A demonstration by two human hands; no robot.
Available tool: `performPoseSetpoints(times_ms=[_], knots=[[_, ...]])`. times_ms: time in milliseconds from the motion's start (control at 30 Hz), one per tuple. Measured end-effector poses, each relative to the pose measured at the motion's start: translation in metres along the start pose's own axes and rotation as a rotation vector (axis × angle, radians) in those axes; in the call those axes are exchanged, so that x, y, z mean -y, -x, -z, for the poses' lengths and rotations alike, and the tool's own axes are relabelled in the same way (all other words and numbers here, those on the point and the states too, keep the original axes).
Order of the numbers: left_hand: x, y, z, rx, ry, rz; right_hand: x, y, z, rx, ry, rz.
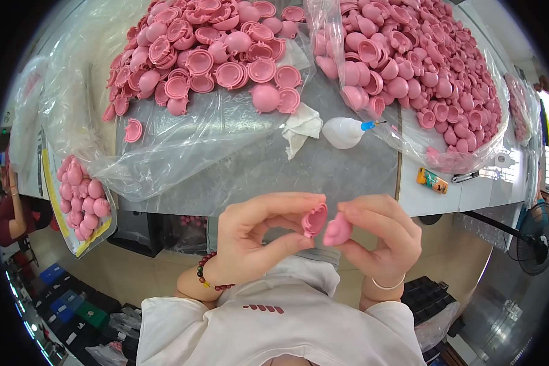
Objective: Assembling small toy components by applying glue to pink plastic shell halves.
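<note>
Between the thumb and fingers of my left hand is a hollow pink half shell, its open side turned to the right. My right hand pinches a second pink plastic piece, rounded with small bumps, just beside it. A narrow gap seems to part the two pieces. Both hands are over the near edge of the grey table. Beyond them lie a white squeeze bottle with a blue needle tip and a crumpled white tissue.
Heaps of pink half shells and smaller pink parts lie on clear plastic sheeting at the back. A tray of rounded pink pieces is at left. An orange-green lighter lies right; a black fan stands beyond.
</note>
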State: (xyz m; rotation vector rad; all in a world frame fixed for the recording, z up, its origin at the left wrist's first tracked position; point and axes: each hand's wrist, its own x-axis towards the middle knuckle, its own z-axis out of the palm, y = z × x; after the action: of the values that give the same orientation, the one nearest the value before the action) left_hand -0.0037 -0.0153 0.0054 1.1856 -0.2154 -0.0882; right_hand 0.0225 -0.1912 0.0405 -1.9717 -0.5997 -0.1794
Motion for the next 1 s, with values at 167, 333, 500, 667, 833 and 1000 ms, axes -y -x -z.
performPoseSetpoints(times_ms=[167,333,500,667,833,1000], knots=[[-0.003,-0.001,-0.003,-0.005,-0.073,0.009,-0.010,-0.001,-0.007,0.014,0.008,0.153],[-0.002,0.001,-0.002,-0.007,-0.128,0.042,-0.009,0.001,-0.010,-0.008,0.118,0.186],[0.003,-0.003,0.001,-0.007,-0.073,0.001,-0.010,0.010,-0.015,0.016,0.154,0.319],[0.002,-0.005,0.006,-0.006,-0.122,-0.092,-0.025,0.009,-0.003,-0.201,0.020,0.088],[-0.002,-0.001,0.005,-0.064,0.126,-0.027,-0.031,-0.029,-0.023,-0.414,-0.068,-0.125],[-0.037,0.010,0.039,-0.221,-0.451,-0.363,-0.044,-0.034,-0.023,-0.171,0.265,-0.136]])
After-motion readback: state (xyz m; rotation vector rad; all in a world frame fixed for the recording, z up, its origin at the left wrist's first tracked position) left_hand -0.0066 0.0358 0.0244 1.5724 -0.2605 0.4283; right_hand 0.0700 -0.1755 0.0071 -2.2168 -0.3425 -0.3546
